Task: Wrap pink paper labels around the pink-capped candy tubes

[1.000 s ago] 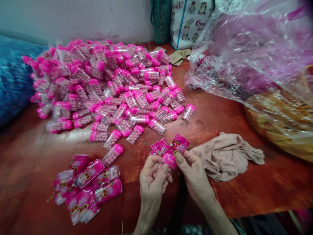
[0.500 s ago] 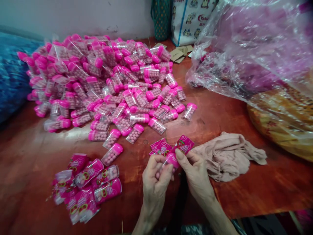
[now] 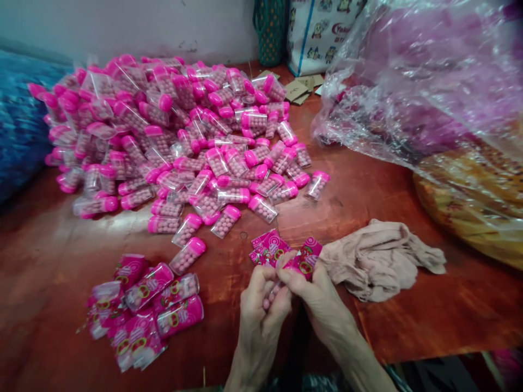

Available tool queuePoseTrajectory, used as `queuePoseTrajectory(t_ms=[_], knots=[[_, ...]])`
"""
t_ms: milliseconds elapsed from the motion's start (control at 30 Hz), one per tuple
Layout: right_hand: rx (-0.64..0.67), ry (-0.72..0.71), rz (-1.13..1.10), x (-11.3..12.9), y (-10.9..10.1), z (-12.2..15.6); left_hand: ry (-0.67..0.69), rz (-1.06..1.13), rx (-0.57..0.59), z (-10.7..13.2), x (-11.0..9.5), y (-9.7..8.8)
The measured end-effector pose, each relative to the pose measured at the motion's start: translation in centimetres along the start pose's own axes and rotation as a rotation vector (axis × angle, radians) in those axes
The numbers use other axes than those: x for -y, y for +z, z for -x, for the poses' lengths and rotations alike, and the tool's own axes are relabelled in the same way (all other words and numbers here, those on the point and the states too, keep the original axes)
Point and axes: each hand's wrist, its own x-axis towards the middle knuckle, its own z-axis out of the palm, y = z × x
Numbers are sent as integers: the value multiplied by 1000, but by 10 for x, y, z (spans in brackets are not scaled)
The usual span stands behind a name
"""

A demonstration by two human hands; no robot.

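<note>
My left hand (image 3: 261,305) is closed around a small clear candy box (image 3: 273,291) with a pink cap, at the near middle of the red table (image 3: 408,326). My right hand (image 3: 316,296) pinches a pink printed sleeve (image 3: 304,261) that sits over the box's top end. A few loose pink sleeves (image 3: 269,247) lie on the table just beyond my fingers. A small group of sleeved boxes (image 3: 143,310) lies to the near left. A big heap of unsleeved pink-capped boxes (image 3: 171,136) fills the far left.
A beige cloth (image 3: 379,258) lies crumpled right of my hands. Clear plastic bags with pink contents (image 3: 429,81) and a yellow bag (image 3: 474,201) are piled at the right. Printed bags (image 3: 314,32) stand by the wall; a blue sack (image 3: 20,120) is at left.
My right hand has drawn the pink sleeve down and toward my left hand, so less of it sticks up. The view has shifted slightly.
</note>
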Motion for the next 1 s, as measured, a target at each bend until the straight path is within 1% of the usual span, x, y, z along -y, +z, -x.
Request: queuePoseTrajectory(t_ms=[133,233,333,433,500,567,733,833,900,933,1000], knots=[[-6,10,54,2,0,2,-10,65,10,-3,2,2],[39,0,-29,6,0,2,-40,120,57,-5,0,3],[-13,-39,-98,6,-1,1,-58,140,116,-6,-2,1],[-65,-90,-48,5,-3,0,-68,163,156,-5,-3,-1],[-65,-109,8,4,-4,0,-52,208,139,-4,-4,-1],[-72,-113,62,5,-3,0,-44,268,94,-2,-3,1],[-85,-136,224,7,2,2,-61,351,10,2,-4,6],[-117,-154,338,5,8,4,-36,340,-94,4,-4,4],[-132,-134,358,2,11,5,-28,353,-143,4,-2,2],[-145,-120,345,0,12,5,-36,374,-141,4,-1,2],[-166,-100,292,-2,11,5,-68,408,-82,2,0,2]])
